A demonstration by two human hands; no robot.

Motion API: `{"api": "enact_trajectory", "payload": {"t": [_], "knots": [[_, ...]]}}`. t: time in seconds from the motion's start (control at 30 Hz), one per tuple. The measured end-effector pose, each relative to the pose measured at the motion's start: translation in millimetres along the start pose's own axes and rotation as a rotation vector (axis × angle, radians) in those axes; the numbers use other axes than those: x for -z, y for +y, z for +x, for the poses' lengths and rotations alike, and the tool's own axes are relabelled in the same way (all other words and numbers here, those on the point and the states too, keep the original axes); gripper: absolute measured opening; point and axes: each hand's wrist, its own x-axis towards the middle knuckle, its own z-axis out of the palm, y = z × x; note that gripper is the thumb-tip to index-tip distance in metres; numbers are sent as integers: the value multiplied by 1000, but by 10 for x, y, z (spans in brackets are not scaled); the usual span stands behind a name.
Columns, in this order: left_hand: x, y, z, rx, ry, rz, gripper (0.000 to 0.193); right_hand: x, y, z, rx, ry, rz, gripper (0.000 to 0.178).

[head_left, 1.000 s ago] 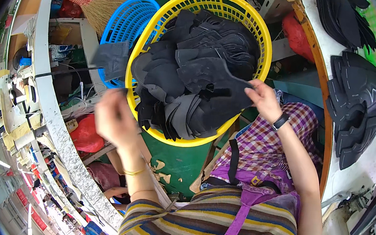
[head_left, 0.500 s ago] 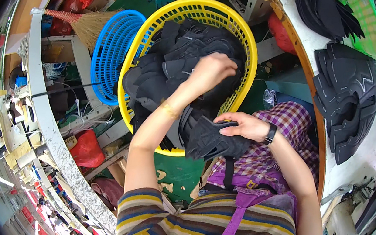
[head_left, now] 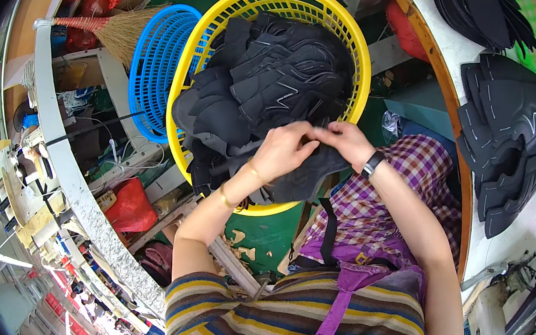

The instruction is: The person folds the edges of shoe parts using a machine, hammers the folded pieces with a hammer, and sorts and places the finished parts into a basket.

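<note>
A yellow plastic basket [head_left: 366, 79] holds a heap of black shoe-upper pieces [head_left: 279, 75], some with white stitched lines. Over its near right part, a black shoe upper [head_left: 310, 176] hangs beneath my hands. My right hand [head_left: 349, 144] is closed, pinching this upper along its top edge. Against the right fingertips, my left hand [head_left: 283, 149] has its thumb and fingers closed at the same edge. Motion blurs the fingertips a little, and the spot between them is partly hidden.
A blue basket [head_left: 152, 73] leans beside the yellow one, next to a straw broom [head_left: 124, 32]. On the white table [head_left: 529, 220] at right lie more stitched black uppers [head_left: 505, 143]. A red bag [head_left: 132, 208] sits at lower left. A purple checked cloth [head_left: 407, 178] covers my lap.
My left hand has come back from the heap toward me and met the right hand. The right hand has moved slightly up with the shoe upper. My view has shifted slightly.
</note>
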Motion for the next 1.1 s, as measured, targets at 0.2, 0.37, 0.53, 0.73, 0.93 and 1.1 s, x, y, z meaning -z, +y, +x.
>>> {"api": "enact_trajectory", "payload": {"t": [0.2,0.37,0.53,0.73,0.93,1.1], "knots": [[190,-66,-285,155,-41,-82,38,-191,-5,-231,359,-117,-165,25],[182,79,-510,-110,151,185,38,-258,-67,-306,378,-151,-127,25],[127,231,-673,-120,147,299,39,-256,-114,-388,374,-173,-67,24],[4,-29,-634,-140,258,262,26,-196,-106,-379,364,-140,-171,22],[1511,-325,-1076,188,879,114,11,238,-146,-350,378,61,-558,33],[2291,550,-1386,137,284,102,22,268,-400,-373,518,-4,-615,31]]}}
